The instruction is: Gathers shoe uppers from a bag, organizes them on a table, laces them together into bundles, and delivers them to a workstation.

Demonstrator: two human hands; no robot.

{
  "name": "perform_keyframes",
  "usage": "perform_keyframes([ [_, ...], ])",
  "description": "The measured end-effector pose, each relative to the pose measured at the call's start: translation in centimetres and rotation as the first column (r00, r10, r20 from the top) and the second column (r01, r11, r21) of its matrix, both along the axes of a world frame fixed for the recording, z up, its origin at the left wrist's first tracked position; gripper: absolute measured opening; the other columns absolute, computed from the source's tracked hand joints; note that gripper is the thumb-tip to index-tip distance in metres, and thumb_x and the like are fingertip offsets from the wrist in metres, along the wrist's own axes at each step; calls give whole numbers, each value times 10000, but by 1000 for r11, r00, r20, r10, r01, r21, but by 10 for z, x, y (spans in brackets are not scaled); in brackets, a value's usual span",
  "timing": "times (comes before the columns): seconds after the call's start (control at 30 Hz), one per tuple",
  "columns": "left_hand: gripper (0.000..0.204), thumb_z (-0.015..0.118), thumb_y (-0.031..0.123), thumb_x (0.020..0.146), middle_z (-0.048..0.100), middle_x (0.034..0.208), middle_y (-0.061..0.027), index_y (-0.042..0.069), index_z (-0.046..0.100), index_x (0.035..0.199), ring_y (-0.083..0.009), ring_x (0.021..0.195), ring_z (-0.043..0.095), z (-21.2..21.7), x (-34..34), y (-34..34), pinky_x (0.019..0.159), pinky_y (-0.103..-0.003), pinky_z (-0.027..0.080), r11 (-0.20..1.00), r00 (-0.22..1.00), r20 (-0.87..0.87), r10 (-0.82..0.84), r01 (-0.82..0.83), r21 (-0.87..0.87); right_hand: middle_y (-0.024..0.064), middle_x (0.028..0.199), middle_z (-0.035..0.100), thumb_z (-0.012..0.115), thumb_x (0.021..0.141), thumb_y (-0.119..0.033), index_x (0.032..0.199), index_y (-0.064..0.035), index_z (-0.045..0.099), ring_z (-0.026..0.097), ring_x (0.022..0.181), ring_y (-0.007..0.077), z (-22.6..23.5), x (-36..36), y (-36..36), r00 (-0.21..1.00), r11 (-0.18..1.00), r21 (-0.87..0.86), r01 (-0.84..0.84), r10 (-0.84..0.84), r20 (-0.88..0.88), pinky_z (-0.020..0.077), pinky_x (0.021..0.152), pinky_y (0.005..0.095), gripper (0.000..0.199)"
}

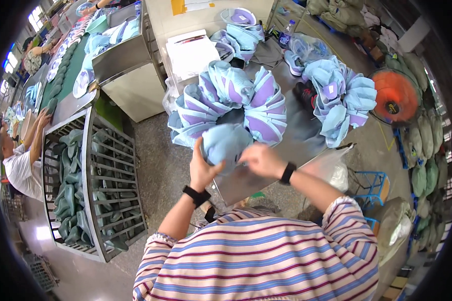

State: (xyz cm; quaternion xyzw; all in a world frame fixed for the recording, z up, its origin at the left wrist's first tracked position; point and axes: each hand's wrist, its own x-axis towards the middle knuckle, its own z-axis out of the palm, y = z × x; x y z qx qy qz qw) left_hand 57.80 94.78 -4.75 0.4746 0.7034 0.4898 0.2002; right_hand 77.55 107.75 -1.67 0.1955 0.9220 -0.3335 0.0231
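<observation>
- Presently, the light-blue fabric piece (222,141) sits in the left hand (203,169), held at its near edge.
- Right hand (265,160), fingers bent, is beside it; contact I cannot tell.
- Step seems single-piece handling; next move probably needs steady left hold.
- Beyond the grip: folded blue-and-purple pieces (229,86).

Grey speckled floor (156,165) stretches left of the left hand (203,169), bright white windows (35,19) glare beyond, a shiny metal table (300,131) gleams below!
</observation>
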Motion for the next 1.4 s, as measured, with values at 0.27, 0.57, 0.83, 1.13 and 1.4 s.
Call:
perform_keyframes([
  [0.27,885,719,315,571,394,1025,-229,91,302,1319,-412,874,510,16,-18,12,748,-425,474,998,940,-339,-19,-4,-67,66,1340,355,785,484,-308,1277,-161,391,249,1292,227,-6,-38,70,815,681,572,-457,63,576,168,1032,511,898],
  [0.57,574,694,218,599,405,1172,-168,170,532,1147,-342,1020,472,31,-55,35,814,-398,444,995,927,-372,56,-82,-56,45,1183,500,738,505,-272,1223,-165,451,456,1139,205,5,-49,99,524,866,16,-500,288,801,228,991,445,780],
  [0.83,778,744,300,537,265,1348,-133,273,421,1245,-383,1249,235,43,13,4,928,-565,240,867,703,-534,-470,255,-428,137,922,618,649,562,-340,895,-110,657,585,872,240,-19,41,46,556,588,219,-778,484,676,418,772,366,405],
  [1.13,273,663,256,659,511,1077,-57,105,606,879,-233,1133,397,82,2,127,838,-393,333,854,664,-538,-519,423,-302,116,805,605,604,710,-284,860,-90,579,585,772,282,85,-35,154,897,889,370,-270,372,-239,454,669,414,246],
  [1.4,304,588,273,716,508,1054,-31,125,577,981,-214,1067,428,34,13,175,794,-376,367,827,350,-767,-538,43,-560,95,1088,469,680,634,-406,973,-80,526,282,1230,346,72,12,212,951,865,412,-287,308,16,397,901,467,495],
])
